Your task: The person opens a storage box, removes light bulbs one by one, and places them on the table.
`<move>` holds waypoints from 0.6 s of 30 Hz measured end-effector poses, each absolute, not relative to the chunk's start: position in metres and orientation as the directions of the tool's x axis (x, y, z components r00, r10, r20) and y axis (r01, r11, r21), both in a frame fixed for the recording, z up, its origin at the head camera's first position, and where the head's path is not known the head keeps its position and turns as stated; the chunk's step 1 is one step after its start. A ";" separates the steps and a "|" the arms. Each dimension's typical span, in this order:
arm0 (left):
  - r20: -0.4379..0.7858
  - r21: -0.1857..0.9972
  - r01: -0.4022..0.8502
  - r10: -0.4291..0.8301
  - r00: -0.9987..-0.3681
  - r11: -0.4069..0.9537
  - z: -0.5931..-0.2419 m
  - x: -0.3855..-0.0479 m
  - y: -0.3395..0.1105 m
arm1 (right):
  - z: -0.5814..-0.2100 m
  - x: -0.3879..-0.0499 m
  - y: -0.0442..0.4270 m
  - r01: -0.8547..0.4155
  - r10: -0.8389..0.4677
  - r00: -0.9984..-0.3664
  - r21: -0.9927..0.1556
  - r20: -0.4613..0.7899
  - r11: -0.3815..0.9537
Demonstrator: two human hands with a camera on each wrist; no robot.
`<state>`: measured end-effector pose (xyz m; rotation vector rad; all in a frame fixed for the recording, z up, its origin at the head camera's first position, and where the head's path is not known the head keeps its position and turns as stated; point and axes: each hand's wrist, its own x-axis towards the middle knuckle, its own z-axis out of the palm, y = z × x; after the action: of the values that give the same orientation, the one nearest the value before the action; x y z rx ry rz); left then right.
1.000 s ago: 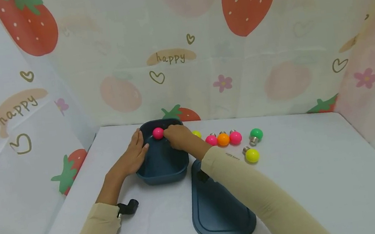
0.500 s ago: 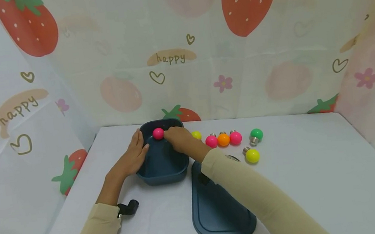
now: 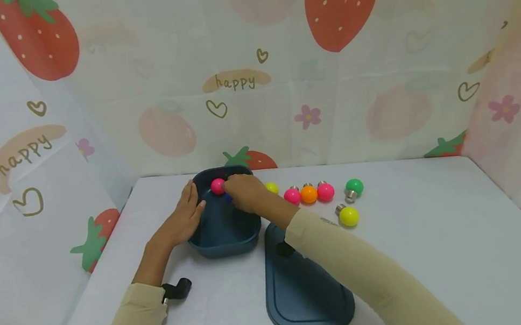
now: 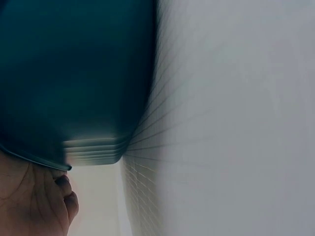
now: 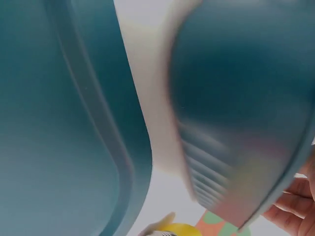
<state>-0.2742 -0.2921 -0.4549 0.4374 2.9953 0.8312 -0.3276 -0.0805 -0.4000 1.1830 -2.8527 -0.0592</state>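
Note:
A dark blue box [image 3: 226, 249] stands at the back left of the table. My left hand [image 3: 181, 219] rests along its left side, fingers straight, thumb tip at the rim; in the left wrist view the palm [image 4: 32, 196] lies by the rim. Inside the box at the far end lies a pink light bulb [image 3: 217, 186]. Right beside it, my right hand [image 3: 249, 192] reaches in over the right rim with curled fingers. Under those fingers peeks a bit of a blue bulb [image 3: 228, 198], mostly hidden by the hand, which seems to pinch it.
A matching dark blue lid [image 3: 307, 300] lies flat right of the box, partly under my right forearm. Beyond it are several bulbs: yellow [image 3: 271, 188], pink [image 3: 292, 196], orange [image 3: 309, 194], another pink [image 3: 325, 192], green [image 3: 354, 187] and a nearer yellow [image 3: 349, 216].
My right hand has shifted slightly, and a bit of blue now shows under its fingers beside the pink bulb. The left hand keeps its place on the box.

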 end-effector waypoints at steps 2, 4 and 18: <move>0.073 0.506 0.267 0.268 -0.961 0.820 -0.455 -0.274 -0.293 | -0.396 -0.325 -0.078 -0.711 -0.713 -0.699 0.055 0.046 0.701; 0.076 0.508 0.271 0.271 -0.959 0.818 -0.455 -0.274 -0.293 | -0.393 -0.321 -0.075 -0.714 -0.716 -0.696 0.052 0.059 0.698; 0.073 0.523 0.268 0.271 -0.960 0.809 -0.454 -0.274 -0.292 | -0.377 -0.289 -0.042 -0.730 -0.714 -0.683 -0.115 0.153 0.673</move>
<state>-0.2740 -0.2918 -0.4535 0.4447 2.9825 0.8619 -0.2894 -0.0424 -0.3769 1.2059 -2.7864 0.2550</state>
